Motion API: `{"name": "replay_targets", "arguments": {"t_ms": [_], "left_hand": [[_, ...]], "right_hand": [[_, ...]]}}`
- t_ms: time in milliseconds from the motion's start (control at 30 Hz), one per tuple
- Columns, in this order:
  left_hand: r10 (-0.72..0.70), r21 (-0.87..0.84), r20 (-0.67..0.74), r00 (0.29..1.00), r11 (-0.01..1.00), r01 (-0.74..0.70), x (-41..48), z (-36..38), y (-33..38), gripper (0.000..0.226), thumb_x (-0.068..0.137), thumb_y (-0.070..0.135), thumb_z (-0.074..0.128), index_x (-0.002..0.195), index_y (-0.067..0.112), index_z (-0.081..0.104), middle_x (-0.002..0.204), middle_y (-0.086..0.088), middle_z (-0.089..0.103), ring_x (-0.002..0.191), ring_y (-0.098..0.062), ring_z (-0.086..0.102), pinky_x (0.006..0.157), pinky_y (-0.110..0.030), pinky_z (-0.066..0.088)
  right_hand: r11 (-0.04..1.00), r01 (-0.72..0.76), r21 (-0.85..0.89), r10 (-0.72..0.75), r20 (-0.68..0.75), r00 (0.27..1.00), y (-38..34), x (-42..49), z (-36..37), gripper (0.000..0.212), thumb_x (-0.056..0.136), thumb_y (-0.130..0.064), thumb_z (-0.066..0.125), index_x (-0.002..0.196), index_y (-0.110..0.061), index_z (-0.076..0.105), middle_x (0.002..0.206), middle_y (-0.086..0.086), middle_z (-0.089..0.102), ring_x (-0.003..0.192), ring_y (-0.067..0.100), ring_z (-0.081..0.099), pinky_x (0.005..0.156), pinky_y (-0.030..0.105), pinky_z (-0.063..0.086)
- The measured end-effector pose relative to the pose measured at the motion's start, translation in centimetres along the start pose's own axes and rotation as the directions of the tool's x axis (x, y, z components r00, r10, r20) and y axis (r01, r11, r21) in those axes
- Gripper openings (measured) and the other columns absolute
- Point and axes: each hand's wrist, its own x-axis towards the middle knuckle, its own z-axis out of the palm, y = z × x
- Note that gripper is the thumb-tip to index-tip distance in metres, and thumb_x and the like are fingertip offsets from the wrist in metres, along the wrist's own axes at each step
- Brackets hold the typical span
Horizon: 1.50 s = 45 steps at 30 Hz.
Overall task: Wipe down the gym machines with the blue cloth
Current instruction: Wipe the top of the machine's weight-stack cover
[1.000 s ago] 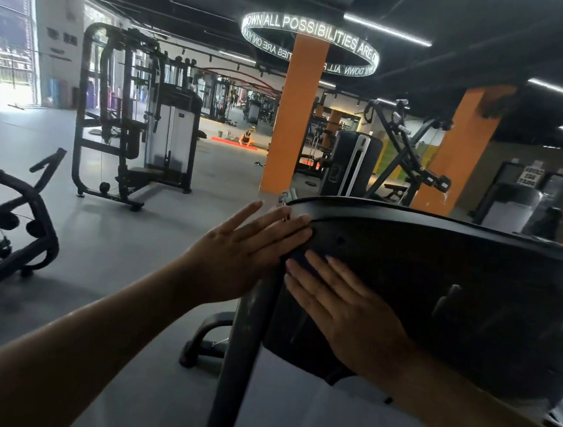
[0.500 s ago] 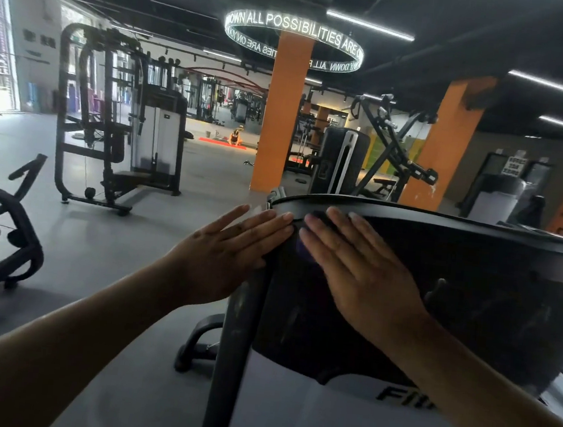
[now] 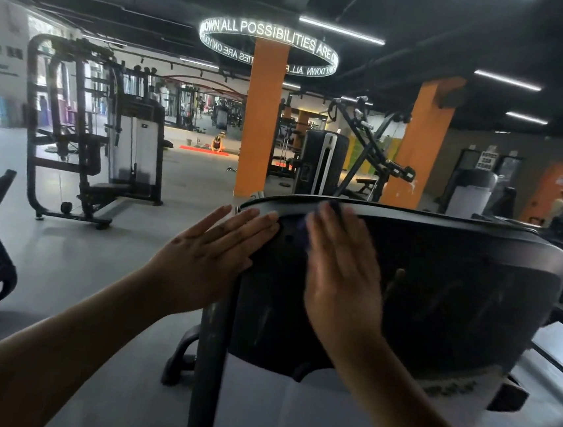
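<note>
- Hands are both laid flat against the dark machine shroud, which fills the right half of the head view.
- The left hand is spread open with the fingers straight and close together, pointed up and to the right. Its fingertips are rested on the shroud's rounded left edge, and nothing is held in it.
- The right hand is blurred. It is seen palm-down with the fingers stretched out and pointed up toward the top rim. Nothing is gripped; the blue cloth is pressed against the shroud under the flat fingers.
- The blue cloth is almost wholly covered. Only a sliver beside the index finger and another past the fingertips at the rim are shown, so it appears to be laid along the fingers, up the shroud's face. Its long axis cannot be told with certainty.
- The shroud's top rim is curved and is run left to right across the view. A dark upright post is stood at its left edge, below the left hand.
- A white lower panel is seen under the shroud.
- A cable machine is stood well apart on the grey floor to the left.
- An orange pillar is set behind the shroud, ringed near the ceiling by a lit circular sign.
</note>
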Motion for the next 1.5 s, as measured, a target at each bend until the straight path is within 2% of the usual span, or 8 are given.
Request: {"name": "replay_targets", "arguments": {"t_ms": [133,333,500,733,900,1100,1300,1500], "left_hand": [[-0.009,-0.034,-0.014,1.000,0.999,0.009,1.9,-0.3,0.3,0.065,0.117,0.032,0.034,0.174,0.009,0.014,0.183,-0.010,0.010,0.170,-0.027,0.009,0.137,-0.053,0.017],[0.015,-0.049,0.006,1.000,0.999,-0.015,2.4,-0.3,1.1,0.069,0.117,0.035,0.034,0.175,0.014,0.005,0.184,-0.006,0.002,0.170,-0.023,0.006,0.137,-0.051,0.019],[0.015,-0.097,-0.050,0.999,0.995,-0.020,4.9,-0.5,2.5,0.065,0.117,0.033,0.036,0.175,0.011,0.014,0.183,-0.006,0.010,0.170,-0.025,0.010,0.138,-0.048,0.015],[0.051,-0.107,-0.083,0.995,0.992,-0.060,6.5,-0.9,4.1,0.063,0.115,0.033,0.041,0.173,0.013,0.026,0.182,-0.004,0.017,0.169,-0.022,0.015,0.136,-0.049,0.021],[0.039,-0.123,-0.101,0.994,0.991,-0.052,7.7,-1.0,4.6,0.063,0.116,0.032,0.043,0.173,0.012,0.025,0.182,-0.004,0.018,0.169,-0.023,0.016,0.136,-0.050,0.023],[0.072,-0.117,-0.117,0.990,0.989,-0.086,8.5,-1.9,5.9,0.061,0.115,0.031,0.047,0.171,0.014,0.031,0.181,-0.002,0.023,0.168,-0.021,0.018,0.136,-0.047,0.023],[0.078,-0.100,-0.105,0.991,0.991,-0.089,8.5,-1.8,6.0,0.062,0.116,0.031,0.048,0.172,0.013,0.029,0.181,-0.003,0.021,0.168,-0.023,0.019,0.135,-0.049,0.025],[0.061,-0.084,-0.112,0.992,0.994,-0.071,8.6,-1.7,6.5,0.061,0.116,0.034,0.042,0.172,0.014,0.029,0.182,-0.002,0.019,0.168,-0.022,0.018,0.135,-0.050,0.025]], "right_hand": [[0.989,0.149,-0.025,-0.146,0.090,0.985,0.4,0.4,0.2,0.066,0.105,-0.006,0.066,0.166,-0.010,0.041,0.176,0.007,0.032,0.166,0.027,0.021,0.132,0.052,0.027],[0.958,-0.283,0.036,0.285,-0.096,0.954,3.9,-1.6,-2.6,0.067,0.101,-0.001,0.065,0.164,-0.010,0.044,0.173,0.007,0.038,0.164,0.026,0.028,0.133,0.052,0.027],[1.000,0.001,0.017,-0.001,0.025,1.000,2.3,-1.1,-1.2,0.067,0.103,-0.004,0.061,0.166,-0.013,0.040,0.177,0.005,0.029,0.167,0.025,0.019,0.135,0.051,0.022],[0.911,-0.407,0.068,0.412,-0.150,0.899,6.9,-2.5,-3.9,0.069,0.101,0.003,0.061,0.166,-0.010,0.040,0.175,0.005,0.034,0.166,0.025,0.021,0.135,0.052,0.022],[0.997,-0.061,0.046,0.061,0.007,0.998,5.1,-1.8,-2.6,0.071,0.099,0.001,0.062,0.166,-0.012,0.041,0.176,0.005,0.031,0.167,0.025,0.018,0.136,0.049,0.018],[0.899,-0.426,0.106,0.437,-0.149,0.887,8.4,-2.6,-4.7,0.065,0.104,0.000,0.058,0.166,-0.012,0.041,0.175,0.003,0.034,0.166,0.021,0.022,0.134,0.052,0.022],[0.994,-0.096,0.046,0.096,0.006,0.995,6.6,-2.0,-3.5,0.072,0.098,0.000,0.063,0.165,-0.012,0.042,0.176,0.004,0.031,0.167,0.023,0.019,0.136,0.050,0.018],[0.904,-0.416,0.099,0.427,-0.155,0.891,10.5,-3.4,-5.1,0.061,0.105,-0.003,0.057,0.164,-0.010,0.043,0.174,0.004,0.036,0.165,0.024,0.025,0.134,0.053,0.023]]}}
